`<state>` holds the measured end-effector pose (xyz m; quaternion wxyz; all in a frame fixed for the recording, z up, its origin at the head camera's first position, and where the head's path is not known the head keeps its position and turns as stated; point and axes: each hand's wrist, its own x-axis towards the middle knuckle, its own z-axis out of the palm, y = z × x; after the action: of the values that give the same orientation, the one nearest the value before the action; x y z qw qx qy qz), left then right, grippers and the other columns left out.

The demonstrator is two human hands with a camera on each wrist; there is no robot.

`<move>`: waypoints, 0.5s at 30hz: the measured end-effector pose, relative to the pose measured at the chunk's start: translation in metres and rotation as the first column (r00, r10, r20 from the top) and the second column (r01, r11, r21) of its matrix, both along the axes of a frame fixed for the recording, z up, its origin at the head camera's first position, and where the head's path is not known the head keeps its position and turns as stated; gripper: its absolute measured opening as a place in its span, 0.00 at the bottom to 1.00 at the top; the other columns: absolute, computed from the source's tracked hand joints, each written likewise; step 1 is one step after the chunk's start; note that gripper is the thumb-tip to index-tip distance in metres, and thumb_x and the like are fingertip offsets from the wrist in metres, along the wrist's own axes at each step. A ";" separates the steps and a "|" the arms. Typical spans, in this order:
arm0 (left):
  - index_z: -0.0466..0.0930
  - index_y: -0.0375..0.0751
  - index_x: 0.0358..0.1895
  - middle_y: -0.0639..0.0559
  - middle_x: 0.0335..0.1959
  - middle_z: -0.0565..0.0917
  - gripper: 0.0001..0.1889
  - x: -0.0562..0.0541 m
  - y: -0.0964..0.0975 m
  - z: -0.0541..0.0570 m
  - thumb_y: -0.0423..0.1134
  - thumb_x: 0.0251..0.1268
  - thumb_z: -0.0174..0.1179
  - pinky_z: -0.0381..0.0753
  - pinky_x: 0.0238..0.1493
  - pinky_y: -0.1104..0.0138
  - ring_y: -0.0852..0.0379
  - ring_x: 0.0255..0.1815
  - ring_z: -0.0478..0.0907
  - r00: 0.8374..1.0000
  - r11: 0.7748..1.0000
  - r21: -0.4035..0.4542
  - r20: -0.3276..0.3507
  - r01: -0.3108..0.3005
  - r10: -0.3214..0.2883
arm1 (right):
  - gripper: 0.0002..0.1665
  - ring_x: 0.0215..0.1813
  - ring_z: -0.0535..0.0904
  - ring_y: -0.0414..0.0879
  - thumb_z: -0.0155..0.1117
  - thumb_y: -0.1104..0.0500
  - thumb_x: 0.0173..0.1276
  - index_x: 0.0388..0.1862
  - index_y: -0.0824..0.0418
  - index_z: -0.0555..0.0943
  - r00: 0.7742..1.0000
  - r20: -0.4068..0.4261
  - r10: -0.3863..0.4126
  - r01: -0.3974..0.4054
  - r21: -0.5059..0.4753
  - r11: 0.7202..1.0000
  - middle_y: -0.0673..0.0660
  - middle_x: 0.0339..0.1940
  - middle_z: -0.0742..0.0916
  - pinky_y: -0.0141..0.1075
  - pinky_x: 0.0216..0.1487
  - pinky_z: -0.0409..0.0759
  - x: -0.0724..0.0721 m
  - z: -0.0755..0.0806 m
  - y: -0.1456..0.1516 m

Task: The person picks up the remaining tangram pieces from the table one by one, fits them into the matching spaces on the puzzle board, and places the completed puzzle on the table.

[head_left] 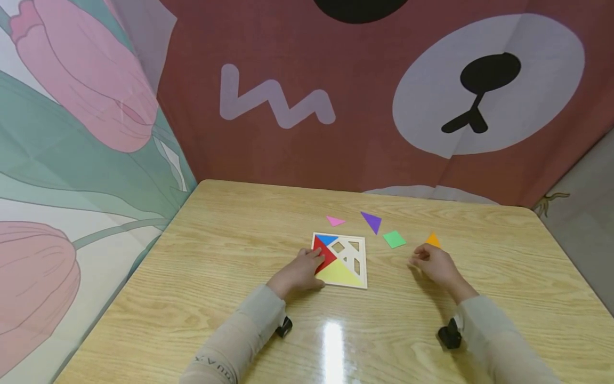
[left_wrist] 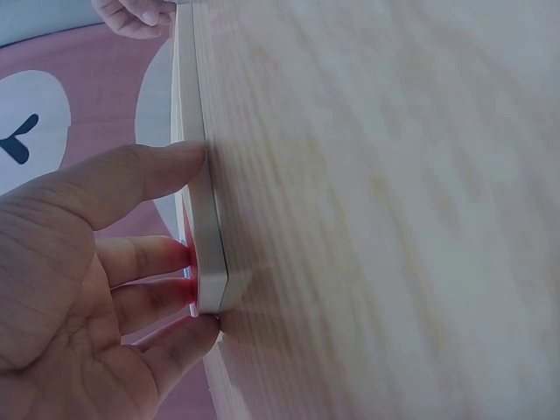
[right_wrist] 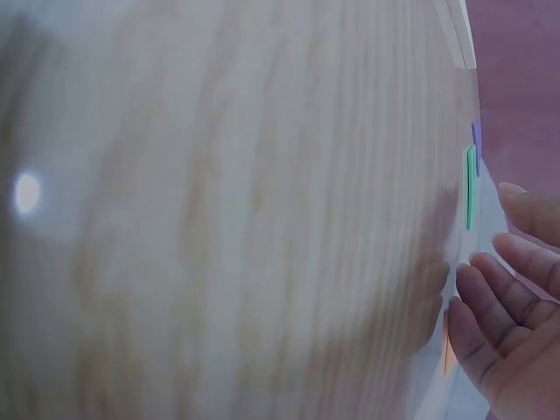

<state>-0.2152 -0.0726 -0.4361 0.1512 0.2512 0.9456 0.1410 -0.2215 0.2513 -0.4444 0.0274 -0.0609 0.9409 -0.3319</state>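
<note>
A white tangram board (head_left: 363, 266) lies flat on the table, with a red triangle (head_left: 327, 260), a yellow triangle (head_left: 340, 273) and a blue triangle (head_left: 327, 239) set in it. My left hand (head_left: 298, 271) rests at its left side, fingertips on the red piece and thumb against the board's edge. In the left wrist view the fingers are nearly straight. My right hand (head_left: 435, 262) hovers low over the table with loosely bent fingers and nothing between them. Just beyond it lies an orange piece (head_left: 434, 240), partly hidden by the hand. A green square (right_wrist: 471, 188) lies to its left.
Beyond the board lie a pink triangle (head_left: 336, 221) and a purple triangle (head_left: 372, 221). The board's upper right part shows several open cutouts. A printed cloth (head_left: 288, 154) hangs behind the far edge of the wooden table (head_left: 230, 240).
</note>
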 end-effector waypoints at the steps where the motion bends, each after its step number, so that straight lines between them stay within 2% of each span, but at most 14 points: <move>1: 0.61 0.37 0.61 0.45 0.64 0.57 0.35 0.000 0.000 0.000 0.46 0.49 0.61 0.60 0.55 0.65 0.50 0.60 0.52 1.000 1.000 0.001 0.001 -0.002 0.002 | 0.19 0.39 0.74 0.57 0.57 0.58 0.59 0.42 0.74 0.72 1.000 0.001 -0.002 0.002 -0.002 1.000 0.66 0.35 0.79 0.44 0.35 0.73 0.000 0.000 0.001; 9: 0.61 0.37 0.61 0.45 0.64 0.57 0.34 0.000 -0.001 0.001 0.46 0.49 0.61 0.59 0.55 0.66 0.49 0.60 0.52 1.000 1.000 0.001 -0.007 0.003 -0.003 | 0.22 0.40 0.73 0.59 0.57 0.56 0.60 0.43 0.74 0.71 1.000 -0.008 -0.027 0.027 0.010 1.000 0.66 0.36 0.79 0.46 0.37 0.72 -0.001 -0.001 0.007; 15: 0.61 0.36 0.61 0.45 0.64 0.56 0.34 0.001 -0.001 0.001 0.46 0.50 0.61 0.59 0.55 0.66 0.49 0.60 0.52 1.000 1.000 0.003 -0.004 0.008 -0.008 | 0.28 0.40 0.72 0.60 0.56 0.50 0.60 0.44 0.76 0.70 1.000 0.001 -0.028 0.028 -0.015 0.999 0.68 0.37 0.78 0.46 0.37 0.71 -0.001 -0.002 0.014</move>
<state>-0.2145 -0.0737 -0.4351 0.1495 0.2555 0.9447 0.1415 -0.2223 0.2651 -0.4461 0.0227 -0.0479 0.9391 -0.3395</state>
